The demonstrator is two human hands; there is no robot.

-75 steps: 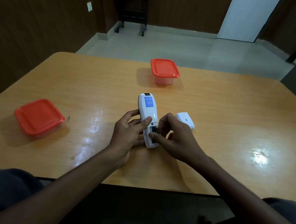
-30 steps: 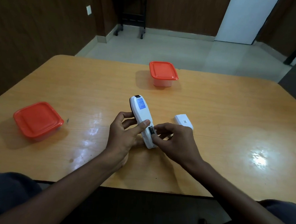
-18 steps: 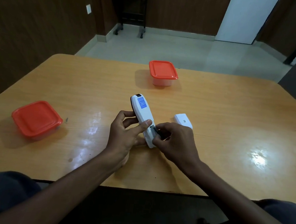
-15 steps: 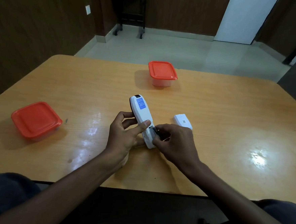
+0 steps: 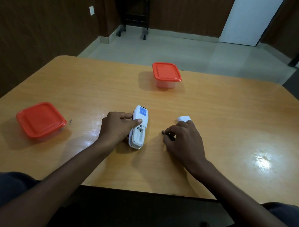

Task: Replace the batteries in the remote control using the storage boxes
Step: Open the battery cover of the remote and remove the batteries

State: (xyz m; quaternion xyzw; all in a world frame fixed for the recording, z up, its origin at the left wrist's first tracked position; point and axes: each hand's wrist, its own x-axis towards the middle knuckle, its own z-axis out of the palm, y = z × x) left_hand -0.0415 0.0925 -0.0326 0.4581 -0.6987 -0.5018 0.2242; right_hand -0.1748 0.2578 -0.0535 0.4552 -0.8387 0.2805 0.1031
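a person's left hand (image 5: 116,127) grips a white plastic remote control (image 5: 138,128) lying back-up on a glossy, wood-grain table (image 5: 215,118), thumb pressed across its back and fingers wrapped around its left edge. the remote's battery bay lies uncovered at its near end, and a blue label sits near its far end. the right hand (image 5: 182,139) rests just right of the remote, apart from it, fingers curled and pinching a small dark battery (image 5: 166,133) against the tabletop. the remote's white rectangular cover (image 5: 184,118) lies just beyond that hand's knuckles. two square, round-cornered storage boxes with smooth orange lids stand well apart: the left box (image 5: 40,120) near the table's left edge, the far box (image 5: 166,74), its clear base showing, toward the far edge. both lids are on.
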